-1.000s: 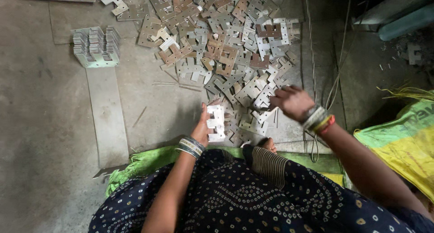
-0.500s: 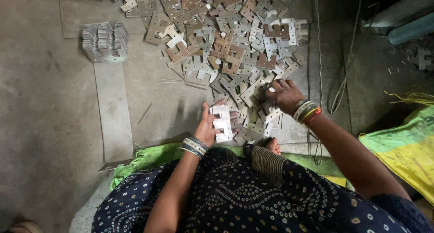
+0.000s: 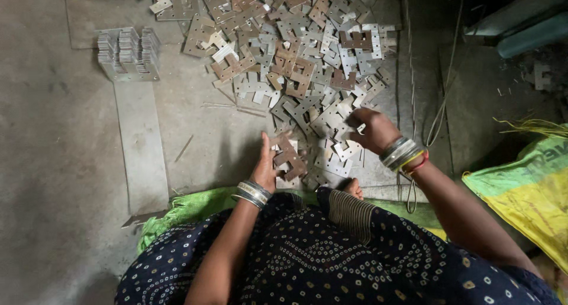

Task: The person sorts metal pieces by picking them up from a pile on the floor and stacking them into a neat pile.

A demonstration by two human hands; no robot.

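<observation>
The grey concrete floor (image 3: 53, 181) looks dusty; a yellow-green woven sack (image 3: 526, 192) lies at the right, in dim light.

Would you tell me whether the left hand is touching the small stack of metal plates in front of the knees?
Touching. The head view shows the left hand with its fingers wrapped against the edge of the stack of metal plates, no gap between them.

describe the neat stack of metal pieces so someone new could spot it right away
Start at the big loose pile of metal plates on the concrete floor, then look to its left. There the neat stack stands at the far end of a long flat strip. Unlike the scattered plates, its pieces are packed on edge in tidy rows.
</observation>
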